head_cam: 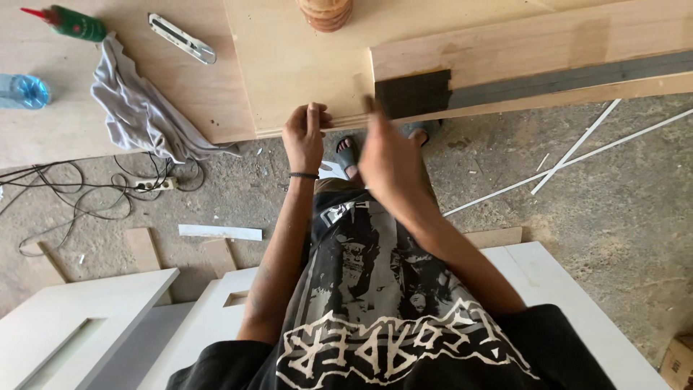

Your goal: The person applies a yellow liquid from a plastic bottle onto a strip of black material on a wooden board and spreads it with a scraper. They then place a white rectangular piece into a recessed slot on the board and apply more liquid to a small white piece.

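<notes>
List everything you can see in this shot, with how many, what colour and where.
plywood boards: several, pale tan, stacked across the top
dark strip: one, grey to black, along the board edge at upper right
wooden roll: one, light brown, top centre on the board
cloth: one, grey, draped off the board at left
glue bottle: one, green with a red tip, top left
utility knife: one, silver, top left
water bottle: one, clear blue, left edge
power strip: one, white, with black cables, on the floor at left
white panels: several, bottom
thin white strips: two, floor at right
left hand: on the board edge
right hand: blurred, at the dark strip's end
</notes>
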